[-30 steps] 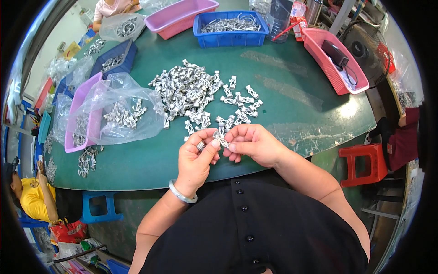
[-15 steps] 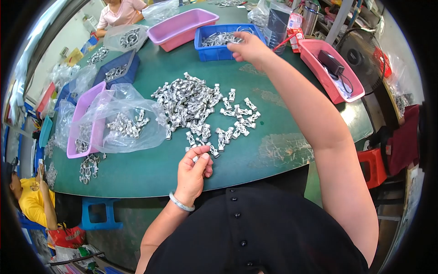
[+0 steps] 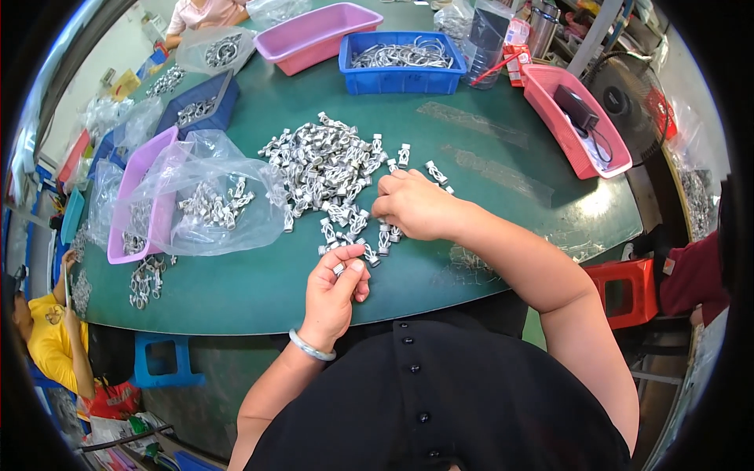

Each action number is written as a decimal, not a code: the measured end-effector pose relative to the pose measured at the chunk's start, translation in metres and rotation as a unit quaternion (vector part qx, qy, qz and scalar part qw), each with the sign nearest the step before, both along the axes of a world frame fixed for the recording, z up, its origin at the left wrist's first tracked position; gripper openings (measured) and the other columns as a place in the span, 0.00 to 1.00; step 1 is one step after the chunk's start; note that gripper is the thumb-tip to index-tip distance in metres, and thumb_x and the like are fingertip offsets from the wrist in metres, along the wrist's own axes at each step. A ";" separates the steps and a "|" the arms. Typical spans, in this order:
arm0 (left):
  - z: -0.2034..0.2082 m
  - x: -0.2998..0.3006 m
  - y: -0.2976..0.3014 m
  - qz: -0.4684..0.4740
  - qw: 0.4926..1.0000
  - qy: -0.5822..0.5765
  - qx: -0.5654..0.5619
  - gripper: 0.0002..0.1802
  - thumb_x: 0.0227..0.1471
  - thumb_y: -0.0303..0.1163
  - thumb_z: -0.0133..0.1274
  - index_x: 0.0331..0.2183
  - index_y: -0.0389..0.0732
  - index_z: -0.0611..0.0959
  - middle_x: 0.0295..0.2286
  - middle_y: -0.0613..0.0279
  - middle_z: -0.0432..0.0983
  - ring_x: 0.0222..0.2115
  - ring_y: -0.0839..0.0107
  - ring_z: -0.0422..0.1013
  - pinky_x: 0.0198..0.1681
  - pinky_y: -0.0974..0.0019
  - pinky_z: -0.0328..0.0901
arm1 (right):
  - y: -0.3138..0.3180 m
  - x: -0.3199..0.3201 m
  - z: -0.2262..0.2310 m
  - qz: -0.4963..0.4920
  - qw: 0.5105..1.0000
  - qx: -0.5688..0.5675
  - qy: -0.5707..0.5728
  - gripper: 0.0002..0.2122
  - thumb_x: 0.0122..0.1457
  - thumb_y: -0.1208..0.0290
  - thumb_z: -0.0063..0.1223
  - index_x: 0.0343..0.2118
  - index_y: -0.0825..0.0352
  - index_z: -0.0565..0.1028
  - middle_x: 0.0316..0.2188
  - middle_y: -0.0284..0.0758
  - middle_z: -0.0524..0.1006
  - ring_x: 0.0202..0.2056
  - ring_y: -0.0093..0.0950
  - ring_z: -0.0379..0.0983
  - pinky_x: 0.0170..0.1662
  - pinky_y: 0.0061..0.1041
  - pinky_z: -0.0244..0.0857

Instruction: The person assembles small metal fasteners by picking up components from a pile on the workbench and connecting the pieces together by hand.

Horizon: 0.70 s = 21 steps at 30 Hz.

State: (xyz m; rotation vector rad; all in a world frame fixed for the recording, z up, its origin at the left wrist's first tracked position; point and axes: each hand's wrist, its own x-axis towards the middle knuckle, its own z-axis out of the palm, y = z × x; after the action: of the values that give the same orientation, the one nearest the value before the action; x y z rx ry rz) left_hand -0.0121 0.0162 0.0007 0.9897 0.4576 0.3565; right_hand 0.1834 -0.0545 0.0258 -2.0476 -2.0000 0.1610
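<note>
My left hand point(image 3: 334, 294), with a bracelet at the wrist, is closed near the table's front edge. Between its thumb and fingers shows the end of a small white-and-grey piece point(image 3: 338, 269). My right hand point(image 3: 418, 206) reaches down among loose pieces right of the pile. Its fingers are curled downward, and the tips and anything in them are hidden. The pile point(image 3: 318, 165) consists of many short pieces with white looped middles and grey ends. A few such pieces point(image 3: 371, 255) lie just beyond my left hand.
A blue bin point(image 3: 404, 81) of metal rings stands at the back, beside a pink-purple tub point(image 3: 314, 39). On the left, a clear bag point(image 3: 228, 243) of pieces overlaps a lilac tub point(image 3: 122, 204). A pink basket point(image 3: 581, 153) stands right, near a fan point(image 3: 620, 102). Co-workers sit left and at the back.
My right hand has come back from the blue bin of rings toward me, down to the loose pieces beside the pile. The left hand has stayed nearly still, closed on its piece.
</note>
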 end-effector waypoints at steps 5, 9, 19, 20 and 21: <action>0.002 0.000 -0.002 0.001 1.000 0.009 0.001 0.09 0.50 0.25 0.44 0.36 0.36 0.71 0.21 0.66 0.67 0.18 0.81 0.61 0.20 0.78 0.57 | -0.008 0.004 -0.009 -0.013 0.997 0.039 0.060 0.05 0.41 0.76 0.53 0.25 0.63 0.73 0.30 0.34 0.67 0.36 0.33 0.63 0.41 0.30 0.56; 0.002 0.000 -0.001 0.002 1.000 0.008 -0.002 0.08 0.50 0.25 0.44 0.36 0.36 0.72 0.21 0.66 0.67 0.18 0.81 0.61 0.20 0.78 0.57 | -0.013 0.004 -0.007 0.014 0.997 0.057 0.056 0.02 0.43 0.74 0.51 0.22 0.63 0.73 0.29 0.34 0.68 0.38 0.33 0.62 0.41 0.30 0.55; 0.006 -0.001 -0.004 0.001 1.000 0.012 0.009 0.08 0.50 0.25 0.44 0.35 0.36 0.72 0.20 0.66 0.68 0.17 0.82 0.61 0.19 0.79 0.57 | -0.021 -0.005 -0.006 -0.011 0.997 0.041 0.071 0.05 0.43 0.72 0.53 0.25 0.64 0.73 0.30 0.34 0.67 0.38 0.33 0.61 0.41 0.30 0.55; 0.006 -0.001 -0.004 0.001 1.000 0.012 0.009 0.08 0.50 0.25 0.44 0.35 0.36 0.72 0.20 0.66 0.68 0.17 0.82 0.61 0.19 0.79 0.57 | -0.021 -0.007 -0.005 -0.011 0.996 0.049 0.075 0.05 0.43 0.71 0.54 0.24 0.63 0.73 0.30 0.35 0.67 0.38 0.33 0.61 0.41 0.30 0.55; 0.006 -0.002 -0.003 0.001 1.000 0.008 0.005 0.08 0.50 0.25 0.45 0.36 0.36 0.73 0.21 0.66 0.68 0.17 0.82 0.62 0.20 0.79 0.57 | -0.020 -0.010 -0.006 -0.011 0.996 0.050 0.075 0.05 0.43 0.71 0.54 0.24 0.63 0.73 0.30 0.35 0.67 0.38 0.33 0.61 0.41 0.30 0.55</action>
State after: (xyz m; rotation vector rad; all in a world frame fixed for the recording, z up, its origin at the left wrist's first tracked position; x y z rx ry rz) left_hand -0.0138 0.0135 0.0065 1.0027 0.4705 0.3529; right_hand 0.1735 -0.0749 0.0194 -1.9358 -1.8576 0.2000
